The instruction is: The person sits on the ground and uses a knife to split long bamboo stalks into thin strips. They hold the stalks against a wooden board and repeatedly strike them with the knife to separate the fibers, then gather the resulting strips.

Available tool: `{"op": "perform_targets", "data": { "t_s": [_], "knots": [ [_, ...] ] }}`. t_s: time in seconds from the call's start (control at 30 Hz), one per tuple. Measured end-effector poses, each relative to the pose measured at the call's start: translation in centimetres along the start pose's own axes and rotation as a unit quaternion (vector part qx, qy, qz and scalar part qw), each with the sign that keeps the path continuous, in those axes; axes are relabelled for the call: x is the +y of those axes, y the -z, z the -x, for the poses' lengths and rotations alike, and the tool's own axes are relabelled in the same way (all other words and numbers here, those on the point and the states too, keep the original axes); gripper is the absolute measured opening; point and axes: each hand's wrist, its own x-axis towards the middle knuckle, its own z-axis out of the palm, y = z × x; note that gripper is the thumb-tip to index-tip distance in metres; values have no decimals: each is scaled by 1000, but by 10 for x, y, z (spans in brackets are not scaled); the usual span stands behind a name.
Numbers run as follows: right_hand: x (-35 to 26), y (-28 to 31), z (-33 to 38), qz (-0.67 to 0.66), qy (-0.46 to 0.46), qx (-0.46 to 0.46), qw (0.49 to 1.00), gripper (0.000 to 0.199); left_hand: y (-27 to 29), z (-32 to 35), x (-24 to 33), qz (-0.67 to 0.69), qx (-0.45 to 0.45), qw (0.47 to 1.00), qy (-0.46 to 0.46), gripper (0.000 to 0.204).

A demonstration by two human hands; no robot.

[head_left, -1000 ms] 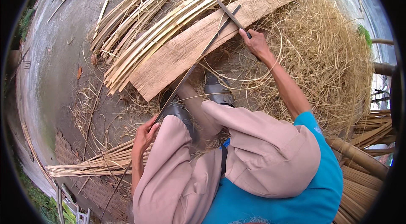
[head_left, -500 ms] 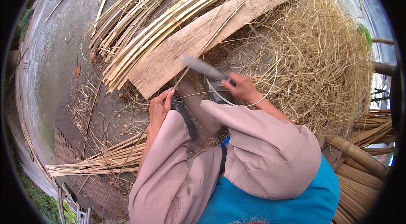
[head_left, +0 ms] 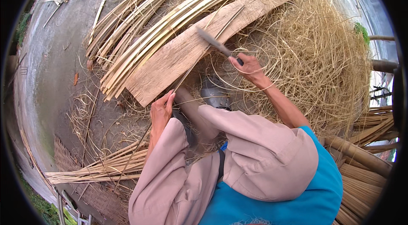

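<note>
1. The right hand (head_left: pixel 248 67) is closed round the dark handle of a knife (head_left: pixel 214 43); the blade points up and left, over the near edge of the plank (head_left: pixel 187 51).
2. The left hand (head_left: pixel 161 112) pinches a thin strip (head_left: pixel 199 57) just below the plank's lower end; the strip runs from the fingers up and right across the plank.
3. The knife blade lies close to the strip; whether they touch cannot be told.
4. The plank lies slantwise on the concrete floor (head_left: pixel 55 68), touching a bundle of split slats (head_left: pixel 170 12) along its upper-left side.
5. A heap of shavings (head_left: pixel 323 55) lies right of the plank.
6. More slats (head_left: pixel 97 170) lie well below the plank, left of the person's knee.
</note>
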Motion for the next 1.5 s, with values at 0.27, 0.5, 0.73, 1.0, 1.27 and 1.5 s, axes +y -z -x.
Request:
{"op": "perform_targets", "data": {
  "t_s": [0.27,0.5,0.73,1.0,1.27,1.5],
  "knots": [
    [102,57,-68,-57,-200,117,971,60,-11,2,-19,20,16,1000,-15,29],
    [-44,-22,12,-97,-26,-52,994,54,2,1,5,-27,-106,991,78,47],
    [-35,-21,-1,-31,20,-45,998,51,-8,3,13,-49,-56,997,-9,46],
    [-15,4,-4,67,110,-84,988,55,-14,12,-20,-109,-14,994,-29,44],
    [28,46,-68,-67,-161,31,984,55,-1,13,-10,-64,-57,996,9,54],
    [-34,-39,31,36,183,-19,982,52,20,-6,-26,62,-195,974,100,54]
  ]
}}
